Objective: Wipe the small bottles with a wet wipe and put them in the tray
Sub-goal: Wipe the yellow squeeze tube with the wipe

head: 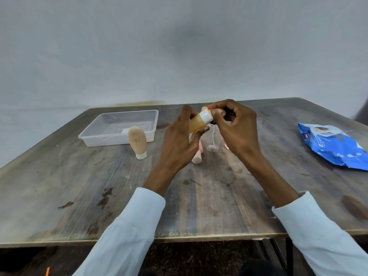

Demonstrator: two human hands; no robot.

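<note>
My left hand [180,140] grips a small amber bottle [196,124] with a white neck, held tilted above the table. My right hand [237,126] pinches at the bottle's neck and cap end [206,116]; no wet wipe shows in either hand. A beige bottle [137,142] stands cap-down in front of the clear plastic tray [95,134]. A pink bottle [197,156] lies on the table below my hands, next to a clear spray bottle [212,144]. Another pink item [226,146] peeks out under my right hand.
A blue pack of wet wipes [334,148] lies at the right side of the worn wooden table [79,186]. The tray holds only a small label on its bottom. A grey wall stands behind the table.
</note>
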